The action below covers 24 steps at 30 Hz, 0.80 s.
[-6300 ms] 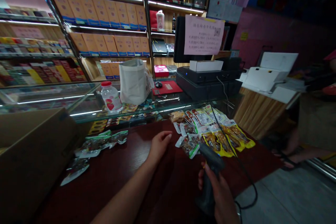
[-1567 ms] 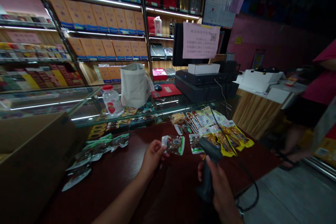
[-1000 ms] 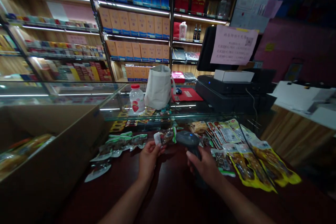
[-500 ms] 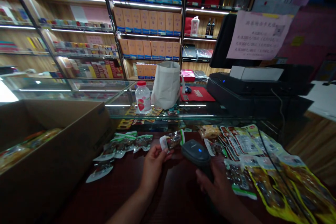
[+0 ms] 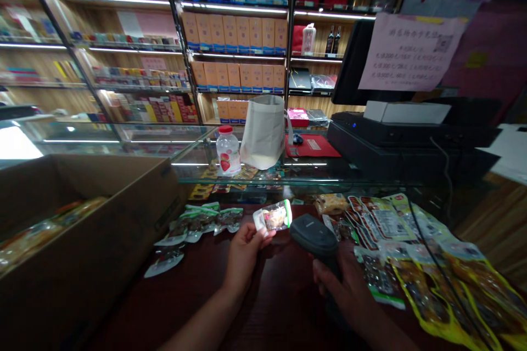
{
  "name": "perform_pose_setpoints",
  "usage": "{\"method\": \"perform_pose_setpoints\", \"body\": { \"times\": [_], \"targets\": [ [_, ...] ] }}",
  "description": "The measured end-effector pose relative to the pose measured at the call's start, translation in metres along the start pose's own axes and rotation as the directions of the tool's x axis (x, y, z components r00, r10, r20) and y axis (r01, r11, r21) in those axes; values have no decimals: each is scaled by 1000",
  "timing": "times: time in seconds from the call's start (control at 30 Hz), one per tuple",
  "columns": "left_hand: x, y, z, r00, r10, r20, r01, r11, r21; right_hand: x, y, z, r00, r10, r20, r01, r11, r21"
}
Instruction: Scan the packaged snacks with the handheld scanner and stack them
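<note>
Packet (image 5: 275,216), small, clear, green strip at one end: held near its white end between thumb and fingers of the left hand (image 5: 247,244), above the dark red tabletop (image 5: 263,312); contents seem light brown, though glare blurs them.
Scanner (image 5: 315,233), dark grey, handheld: handle enclosed by the right hand (image 5: 343,282), head close by the green end.
Green-topped pouches (image 5: 203,219), several: bunched at left, near the cardboard box (image 5: 123,214).
Yellow-edged pouches (image 5: 432,285), row: laid out at right.
Bottle (image 5: 229,153), red-capped: upright on the glass counter (image 5: 308,174), beside the white bag (image 5: 263,131).
</note>
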State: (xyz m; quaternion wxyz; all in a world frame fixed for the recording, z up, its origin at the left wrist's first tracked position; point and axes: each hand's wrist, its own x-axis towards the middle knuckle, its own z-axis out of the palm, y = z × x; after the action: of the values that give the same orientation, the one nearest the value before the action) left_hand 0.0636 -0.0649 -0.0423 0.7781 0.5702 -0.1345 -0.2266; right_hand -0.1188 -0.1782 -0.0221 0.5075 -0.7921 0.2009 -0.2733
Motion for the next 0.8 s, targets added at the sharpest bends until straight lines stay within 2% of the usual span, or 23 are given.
{"method": "perform_pose_setpoints", "body": {
  "times": [0.2,0.4,0.57,0.7,0.8],
  "targets": [
    [-2,-2,-1,1000,7,12,-7,1000,-12,-1,0,-2,1000,-6,18,6,1000,-15],
    [-4,7,-3,996,25,-80,-36,989,-140,-1,4,1,1000,4,26,-6,998,60],
    [-6,42,-14,948,17,-319,-126,937,-326,2,13,1,1000,-16,26,14,998,62],
    [-10,75,-39,904,13,-428,-192,906,-377,5,15,-2,998,-70,-2,70,996,49],
    [-10,92,-61,875,-62,-481,-178,881,-438,8,15,-4,999,-48,-26,50,994,94]
  ]
}}
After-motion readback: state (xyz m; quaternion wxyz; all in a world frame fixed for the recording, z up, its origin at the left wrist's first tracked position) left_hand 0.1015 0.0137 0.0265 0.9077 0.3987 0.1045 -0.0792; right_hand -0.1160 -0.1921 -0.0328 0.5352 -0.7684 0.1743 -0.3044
